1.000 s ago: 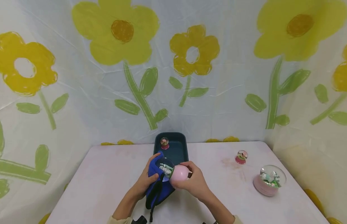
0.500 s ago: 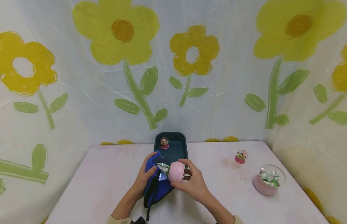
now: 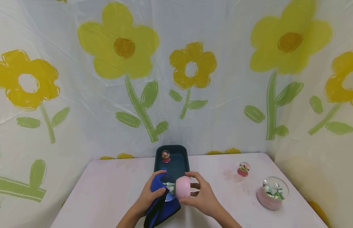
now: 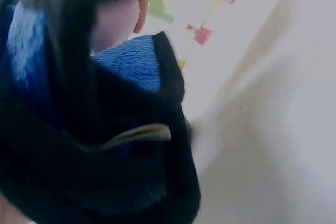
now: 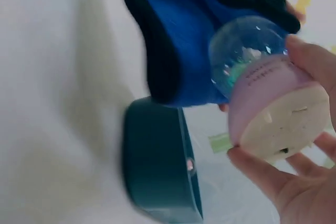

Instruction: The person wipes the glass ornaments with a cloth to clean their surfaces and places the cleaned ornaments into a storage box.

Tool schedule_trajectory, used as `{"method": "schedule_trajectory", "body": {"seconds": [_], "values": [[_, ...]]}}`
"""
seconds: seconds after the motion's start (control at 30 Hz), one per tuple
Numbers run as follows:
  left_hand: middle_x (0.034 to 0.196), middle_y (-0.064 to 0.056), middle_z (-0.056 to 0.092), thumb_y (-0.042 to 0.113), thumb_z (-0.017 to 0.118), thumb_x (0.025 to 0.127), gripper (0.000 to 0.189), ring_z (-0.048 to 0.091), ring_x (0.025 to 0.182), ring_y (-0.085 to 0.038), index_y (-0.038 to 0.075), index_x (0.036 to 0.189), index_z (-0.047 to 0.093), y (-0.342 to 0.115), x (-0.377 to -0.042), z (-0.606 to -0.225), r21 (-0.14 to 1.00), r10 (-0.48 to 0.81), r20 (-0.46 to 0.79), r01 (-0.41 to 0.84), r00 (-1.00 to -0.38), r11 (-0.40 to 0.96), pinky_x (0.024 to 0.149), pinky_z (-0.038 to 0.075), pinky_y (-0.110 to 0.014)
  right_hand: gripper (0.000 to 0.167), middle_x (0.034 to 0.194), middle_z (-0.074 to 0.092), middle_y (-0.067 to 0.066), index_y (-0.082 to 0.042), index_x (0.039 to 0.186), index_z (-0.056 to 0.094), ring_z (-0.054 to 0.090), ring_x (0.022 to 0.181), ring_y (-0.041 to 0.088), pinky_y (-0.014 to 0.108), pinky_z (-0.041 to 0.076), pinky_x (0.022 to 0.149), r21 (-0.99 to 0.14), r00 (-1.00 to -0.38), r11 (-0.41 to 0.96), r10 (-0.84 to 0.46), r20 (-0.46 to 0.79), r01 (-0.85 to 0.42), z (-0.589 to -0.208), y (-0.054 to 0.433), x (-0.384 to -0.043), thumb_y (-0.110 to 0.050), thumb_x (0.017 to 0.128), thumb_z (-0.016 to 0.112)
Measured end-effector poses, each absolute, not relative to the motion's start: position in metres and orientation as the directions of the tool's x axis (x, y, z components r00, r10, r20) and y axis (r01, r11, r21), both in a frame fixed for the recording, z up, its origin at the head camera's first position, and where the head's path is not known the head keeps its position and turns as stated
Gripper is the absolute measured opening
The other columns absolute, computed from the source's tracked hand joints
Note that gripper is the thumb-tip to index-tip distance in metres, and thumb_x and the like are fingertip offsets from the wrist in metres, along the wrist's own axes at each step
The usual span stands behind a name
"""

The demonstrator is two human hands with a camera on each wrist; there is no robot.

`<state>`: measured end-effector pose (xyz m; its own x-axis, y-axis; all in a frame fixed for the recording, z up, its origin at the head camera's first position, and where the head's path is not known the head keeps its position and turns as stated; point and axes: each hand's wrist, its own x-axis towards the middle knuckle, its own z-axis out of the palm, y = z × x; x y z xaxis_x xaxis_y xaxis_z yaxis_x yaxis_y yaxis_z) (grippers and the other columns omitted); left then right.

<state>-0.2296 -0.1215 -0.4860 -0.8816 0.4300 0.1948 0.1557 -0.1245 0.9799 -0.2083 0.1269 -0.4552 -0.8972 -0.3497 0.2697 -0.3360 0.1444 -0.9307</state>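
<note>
A snow globe with a pink base (image 3: 182, 187) lies on its side between my hands, its clear dome (image 3: 169, 186) pointing left. My right hand (image 3: 203, 198) grips the base with thumb and fingers; the cream underside (image 5: 286, 121) shows in the right wrist view. In my left hand (image 3: 149, 196) is a blue cloth (image 3: 168, 209) with black edging, held against the dome and partly covering it. Dark folds of cloth fill much of the left wrist view, with a bit of the pink base (image 4: 116, 22) behind them.
Behind the hands a dark teal tray (image 3: 179, 163) holds a small snow globe (image 3: 165, 156) at its far left. To the right stand another small snow globe (image 3: 243, 169) and a large pink-based one (image 3: 271, 194). A flowered curtain (image 3: 222, 126) hangs behind the table.
The head view has tilted up, so everything sits lower in it. The snow globe has turned slightly, its base now facing more squarely right. Both hands keep their hold on cloth and globe.
</note>
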Motion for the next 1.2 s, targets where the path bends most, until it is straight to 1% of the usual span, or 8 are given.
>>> {"method": "schedule_trajectory", "body": {"seconds": [0.13, 0.37, 0.43, 0.53, 0.63, 0.8, 1.07, 1.2], "values": [[0.129, -0.020, 0.046, 0.026, 0.051, 0.097, 0.054, 0.054, 0.111, -0.033, 0.014, 0.147, 0.033, -0.123, -0.225, -0.490, 0.982, 0.385, 0.157, 0.103, -0.909, -0.158, 0.088, 0.050, -0.047, 0.079, 0.138, 0.047, 0.012, -0.018, 0.135, 0.048, 0.060, 0.110, 0.034, 0.034, 0.055, 0.078, -0.885, -0.855, 0.153, -0.373, 0.361, -0.440, -0.463, 0.125, -0.201, -0.014, 0.068, 0.089], [0.130, -0.023, 0.045, 0.026, 0.047, 0.100, 0.049, 0.054, 0.110, -0.031, 0.006, 0.144, 0.037, -0.123, -0.229, -0.488, 0.985, 0.399, 0.134, 0.077, -0.907, -0.156, 0.090, 0.049, -0.046, 0.083, 0.143, 0.045, 0.008, -0.012, 0.138, 0.052, 0.052, 0.123, 0.028, 0.039, 0.051, 0.087, -0.481, -0.575, 0.320, -0.536, 0.619, -0.816, -0.456, 0.126, -0.204, -0.008, 0.064, 0.091], [0.127, -0.025, 0.047, 0.023, 0.049, 0.098, 0.047, 0.056, 0.107, -0.029, 0.005, 0.140, 0.041, -0.122, -0.230, -0.489, 0.985, 0.399, 0.142, 0.088, -0.906, -0.151, 0.087, 0.050, -0.044, 0.083, 0.142, 0.046, 0.008, -0.012, 0.138, 0.052, 0.052, 0.122, 0.028, 0.040, 0.051, 0.088, -0.453, -0.555, 0.324, -0.552, 0.622, -0.830, -0.454, 0.127, -0.207, -0.010, 0.065, 0.091], [0.121, -0.025, 0.050, 0.019, 0.057, 0.094, 0.044, 0.058, 0.099, -0.027, 0.004, 0.134, 0.046, -0.120, -0.230, -0.489, 0.982, 0.381, 0.181, 0.144, -0.907, -0.124, 0.082, 0.052, -0.041, 0.077, 0.140, 0.048, 0.010, -0.012, 0.139, 0.051, 0.058, 0.113, 0.028, 0.037, 0.053, 0.083, -0.667, -0.671, 0.241, -0.531, 0.517, -0.705, -0.457, 0.128, -0.211, -0.011, 0.071, 0.088], [0.117, -0.022, 0.052, 0.017, 0.067, 0.087, 0.047, 0.059, 0.096, -0.030, 0.004, 0.129, 0.049, -0.118, -0.228, -0.488, 0.975, 0.371, 0.223, 0.210, -0.901, -0.077, 0.078, 0.054, -0.040, 0.072, 0.141, 0.046, 0.017, -0.011, 0.142, 0.048, 0.064, 0.101, 0.028, 0.035, 0.055, 0.079, -0.907, -0.820, 0.128, -0.492, 0.292, -0.400, -0.462, 0.131, -0.215, -0.015, 0.079, 0.082], [0.124, -0.018, 0.051, 0.019, 0.074, 0.081, 0.054, 0.055, 0.103, -0.037, 0.012, 0.129, 0.050, -0.114, -0.226, -0.486, 0.944, 0.386, 0.301, 0.330, -0.872, 0.008, 0.077, 0.055, -0.039, 0.070, 0.146, 0.037, 0.026, -0.007, 0.148, 0.038, 0.065, 0.097, 0.032, 0.042, 0.053, 0.083, -1.000, -0.881, 0.015, -0.472, -0.001, -0.007, -0.464, 0.138, -0.217, -0.019, 0.089, 0.072], [0.143, -0.014, 0.032, 0.030, 0.074, 0.079, 0.081, 0.046, 0.119, -0.039, 0.028, 0.144, 0.026, -0.101, -0.224, -0.489, 0.924, 0.266, 0.321, 0.362, -0.909, 0.123, 0.085, 0.052, -0.047, 0.063, 0.144, 0.040, 0.024, -0.004, 0.141, 0.045, 0.063, 0.097, 0.032, 0.043, 0.053, 0.082, -0.999, -0.938, -0.040, -0.345, -0.020, 0.036, -0.460, 0.141, -0.210, -0.016, 0.086, 0.074], [0.145, -0.014, 0.029, 0.036, 0.073, 0.080, 0.077, 0.045, 0.119, -0.040, 0.028, 0.141, 0.025, -0.098, -0.217, -0.493, 0.892, 0.200, 0.348, 0.389, -0.916, 0.230, 0.085, 0.051, -0.051, 0.060, 0.146, 0.037, 0.025, -0.006, 0.143, 0.045, 0.061, 0.103, 0.030, 0.047, 0.053, 0.080, -0.994, -0.942, -0.098, -0.336, -0.014, 0.049, -0.465, 0.141, -0.208, -0.014, 0.090, 0.070]]}}
